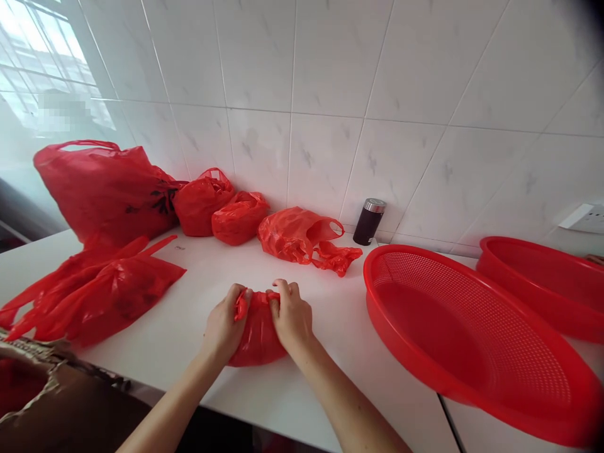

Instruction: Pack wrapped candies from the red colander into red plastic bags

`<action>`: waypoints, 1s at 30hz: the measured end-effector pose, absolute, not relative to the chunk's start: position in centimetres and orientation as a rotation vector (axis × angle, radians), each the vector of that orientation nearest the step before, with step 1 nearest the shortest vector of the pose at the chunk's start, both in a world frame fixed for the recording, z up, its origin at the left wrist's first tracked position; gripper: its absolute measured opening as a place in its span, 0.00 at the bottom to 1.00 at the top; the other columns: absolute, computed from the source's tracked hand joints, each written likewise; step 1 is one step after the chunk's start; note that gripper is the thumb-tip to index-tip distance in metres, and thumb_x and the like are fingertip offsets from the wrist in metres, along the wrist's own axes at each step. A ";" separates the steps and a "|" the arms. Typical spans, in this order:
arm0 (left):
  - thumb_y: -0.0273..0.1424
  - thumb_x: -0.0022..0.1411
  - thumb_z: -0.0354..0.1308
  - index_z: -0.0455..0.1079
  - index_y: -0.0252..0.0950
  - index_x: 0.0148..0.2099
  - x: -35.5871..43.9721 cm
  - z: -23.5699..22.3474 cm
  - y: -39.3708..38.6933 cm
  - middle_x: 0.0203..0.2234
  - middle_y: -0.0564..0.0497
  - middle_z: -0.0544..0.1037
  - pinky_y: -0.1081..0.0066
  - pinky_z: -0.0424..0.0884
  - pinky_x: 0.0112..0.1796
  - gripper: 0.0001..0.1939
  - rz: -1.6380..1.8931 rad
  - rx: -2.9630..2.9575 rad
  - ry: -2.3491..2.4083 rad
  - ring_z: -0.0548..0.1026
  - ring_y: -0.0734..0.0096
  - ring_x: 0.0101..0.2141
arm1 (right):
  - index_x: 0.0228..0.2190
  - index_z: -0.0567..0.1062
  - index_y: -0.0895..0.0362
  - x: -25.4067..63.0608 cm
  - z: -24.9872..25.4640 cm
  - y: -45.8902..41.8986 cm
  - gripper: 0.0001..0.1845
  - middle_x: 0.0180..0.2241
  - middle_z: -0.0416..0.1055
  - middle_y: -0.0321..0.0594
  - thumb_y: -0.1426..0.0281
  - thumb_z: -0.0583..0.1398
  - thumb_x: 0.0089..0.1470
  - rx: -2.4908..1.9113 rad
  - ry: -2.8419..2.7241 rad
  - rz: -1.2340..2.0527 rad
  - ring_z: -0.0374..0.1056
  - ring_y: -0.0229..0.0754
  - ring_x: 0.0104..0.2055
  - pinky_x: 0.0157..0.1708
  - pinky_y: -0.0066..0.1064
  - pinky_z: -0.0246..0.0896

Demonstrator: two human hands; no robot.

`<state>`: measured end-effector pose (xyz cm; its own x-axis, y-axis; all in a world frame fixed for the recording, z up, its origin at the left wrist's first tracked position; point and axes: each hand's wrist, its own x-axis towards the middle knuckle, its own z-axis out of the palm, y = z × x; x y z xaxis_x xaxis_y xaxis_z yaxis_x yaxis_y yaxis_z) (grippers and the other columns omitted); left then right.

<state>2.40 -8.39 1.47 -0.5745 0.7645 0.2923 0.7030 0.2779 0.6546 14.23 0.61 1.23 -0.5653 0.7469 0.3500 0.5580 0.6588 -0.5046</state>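
- Red plastic is bunching between both hands: a small, full red plastic bag is sitting on the white bench just in front of the person, close to the near edge, probably because both hands can reach it easily there.
- The left hand and right hand are gripping the bag's gathered top from opposite sides, with the fingers of both clamped on the plastic and curling over it. A small tuft is poking up beside the left hand.
- The bag's rounded lower part is resting on the bench, seemingly taking the weight and leaving the hands free to work the top.
- Farther back, a large red carrier bag, two tied red bags and a looser red bag are sitting along the tiled wall, apparently kept out of the working space.
- A flattened red bag is lying toward the left, well apart from the hands.
- A large red perforated basket is lying on the right, with a red basin partly behind it, both leaving the middle of the bench open.
- A dark flask with a metal cap is standing against the wall.
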 end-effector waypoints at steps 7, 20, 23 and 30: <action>0.32 0.63 0.43 0.60 0.44 0.36 -1.8 0.1 -5.6 0.29 0.51 0.78 0.71 0.58 0.27 0.06 0.793 1.414 2.599 0.71 0.64 0.26 | 0.40 0.69 0.52 14.8 -0.2 6.5 0.11 0.36 0.72 0.38 0.66 0.48 0.65 -1.248 -2.360 0.401 0.68 0.40 0.32 0.28 0.28 0.48; 0.28 0.63 0.41 0.65 0.43 0.39 -2.2 -1.8 -4.4 0.35 0.47 0.79 0.67 0.51 0.26 0.12 0.448 1.495 2.722 0.72 0.60 0.28 | 0.40 0.70 0.53 14.1 -2.7 7.7 0.11 0.29 0.75 0.38 0.69 0.49 0.63 -1.348 -2.233 0.584 0.69 0.42 0.31 0.30 0.29 0.51; 0.28 0.62 0.43 0.66 0.43 0.39 -2.3 -1.6 -5.2 0.35 0.48 0.79 0.68 0.51 0.26 0.11 0.480 1.517 2.701 0.72 0.60 0.29 | 0.42 0.70 0.52 14.5 -2.6 7.9 0.12 0.30 0.75 0.39 0.72 0.50 0.61 -1.352 -2.070 0.701 0.70 0.44 0.33 0.31 0.30 0.54; 0.37 0.64 0.44 0.67 0.41 0.39 -3.4 0.0 -8.9 0.30 0.47 0.78 0.67 0.58 0.27 0.12 0.791 1.292 2.682 0.73 0.59 0.29 | 0.32 0.65 0.52 15.7 -2.4 9.3 0.15 0.23 0.69 0.37 0.62 0.43 0.63 -1.193 -1.612 1.141 0.66 0.41 0.23 0.24 0.31 0.59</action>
